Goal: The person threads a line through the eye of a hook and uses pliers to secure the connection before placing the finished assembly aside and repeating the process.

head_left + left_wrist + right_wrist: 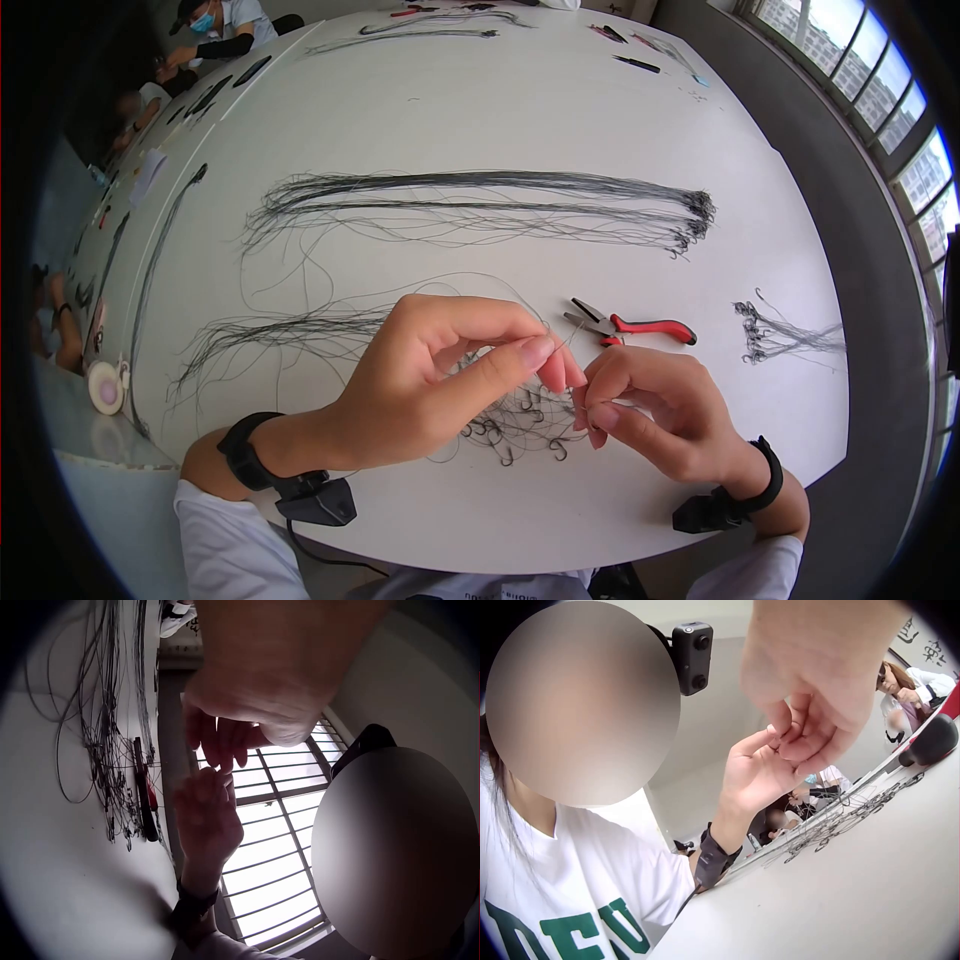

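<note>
In the head view, both hands meet over a loose heap of fishing hooks (pixel 515 425) tied to thin dark lines. My left hand (pixel 440 375) pinches a thin fishing line (pixel 574 338) between thumb and index finger. The right hand (pixel 665 410), close beside it, has its thumb pressed to its curled fingers and pinches the thin line lower down. Whether a hook sits within the right fingertips I cannot tell. Under the left hand, a bundle of lines (pixel 270 335) trails off to the left.
Red-handled pliers (pixel 650 328) lie just beyond the right hand. A long bundle of hooked lines (pixel 480 183) stretches across the table (pixel 560 120). Another hook cluster (pixel 765 335) is at the right edge. Other people (pixel 230 25) sit at the far left.
</note>
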`<state>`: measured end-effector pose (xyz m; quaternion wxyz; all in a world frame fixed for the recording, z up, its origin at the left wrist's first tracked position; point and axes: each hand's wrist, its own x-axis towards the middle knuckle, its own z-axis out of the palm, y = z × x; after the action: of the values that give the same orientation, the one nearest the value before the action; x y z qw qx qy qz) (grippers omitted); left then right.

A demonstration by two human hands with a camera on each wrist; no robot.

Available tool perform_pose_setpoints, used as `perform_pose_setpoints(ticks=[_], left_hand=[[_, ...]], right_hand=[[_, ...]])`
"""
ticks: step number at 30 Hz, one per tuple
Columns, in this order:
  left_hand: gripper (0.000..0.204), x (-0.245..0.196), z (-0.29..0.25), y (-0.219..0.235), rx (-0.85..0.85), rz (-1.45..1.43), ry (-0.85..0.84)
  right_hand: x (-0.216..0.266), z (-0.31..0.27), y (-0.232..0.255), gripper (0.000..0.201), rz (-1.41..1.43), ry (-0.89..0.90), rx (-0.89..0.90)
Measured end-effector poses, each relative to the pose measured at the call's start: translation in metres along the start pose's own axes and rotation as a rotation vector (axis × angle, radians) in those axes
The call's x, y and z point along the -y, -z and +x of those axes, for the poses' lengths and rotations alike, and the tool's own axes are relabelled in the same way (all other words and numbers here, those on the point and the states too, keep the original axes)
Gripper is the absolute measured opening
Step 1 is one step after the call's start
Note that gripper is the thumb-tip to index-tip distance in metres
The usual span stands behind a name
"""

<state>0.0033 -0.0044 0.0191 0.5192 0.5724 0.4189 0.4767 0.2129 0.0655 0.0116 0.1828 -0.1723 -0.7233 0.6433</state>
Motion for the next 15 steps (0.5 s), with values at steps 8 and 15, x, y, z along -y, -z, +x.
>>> perform_pose_setpoints(ticks=[8,15], left_hand=[[0.026,0.003,0.001,-0.002,-0.097,-0.144,-0.067],[0.025,0.0,0.002,0.007,-0.051,-0.551,0.095]], right_hand=[[-0.004,0.002,-0.002,0.011,-0.36,0.176,-0.101],[-0.008,0.004,-0.002,0.014,-0.751,0.251,-0.399]])
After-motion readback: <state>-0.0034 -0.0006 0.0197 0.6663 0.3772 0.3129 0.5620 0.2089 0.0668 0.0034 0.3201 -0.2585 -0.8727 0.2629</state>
